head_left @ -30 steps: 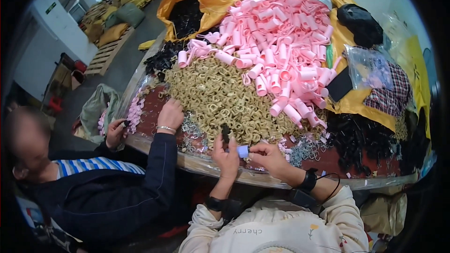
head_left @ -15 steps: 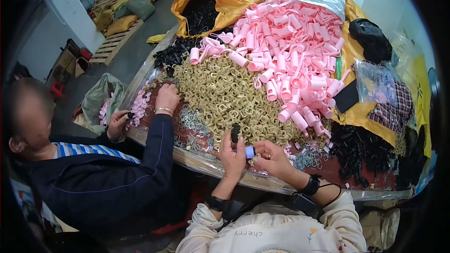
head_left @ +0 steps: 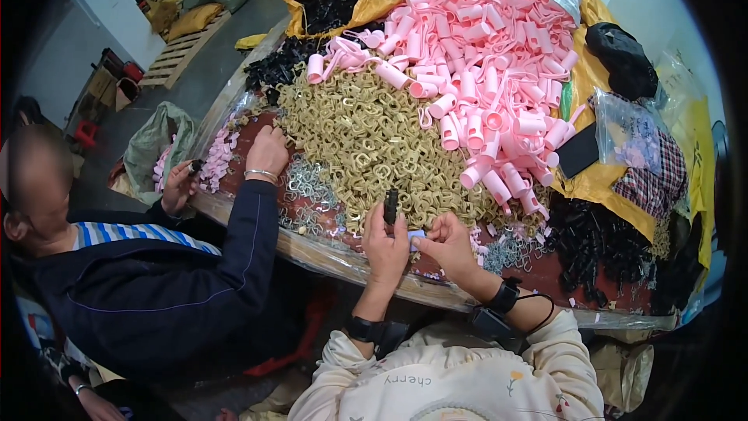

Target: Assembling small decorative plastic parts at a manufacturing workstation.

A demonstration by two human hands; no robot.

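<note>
Over the near edge of the table, my left hand point(head_left: 385, 256) grips a black ribbed plastic part point(head_left: 391, 206) that stands upright between thumb and fingers. A small lilac-blue piece point(head_left: 417, 238) sits between my two hands. My right hand point(head_left: 452, 248) pinches its right side, while its left end touches or lies close to my left thumb; I cannot tell which. Just beyond my hands spreads a heap of tan ring-shaped buckles point(head_left: 366, 144). Behind and to the right rises a large pile of pink tubes with straps point(head_left: 499, 70).
Left of me a co-worker's hand point(head_left: 269, 152) reaches to the buckles; the other hand point(head_left: 179, 187) holds a small black part. Metal hooks point(head_left: 510, 256), black parts point(head_left: 596, 253) and pink pieces point(head_left: 218, 157) lie about. A dark phone-like slab point(head_left: 578, 156) rests at right. The table edge point(head_left: 327, 267) is near.
The view has shifted slightly. My right fingers have closed in over the lilac-blue piece; the dark end that showed at its right side is now hidden. The left hand keeps its hold.
</note>
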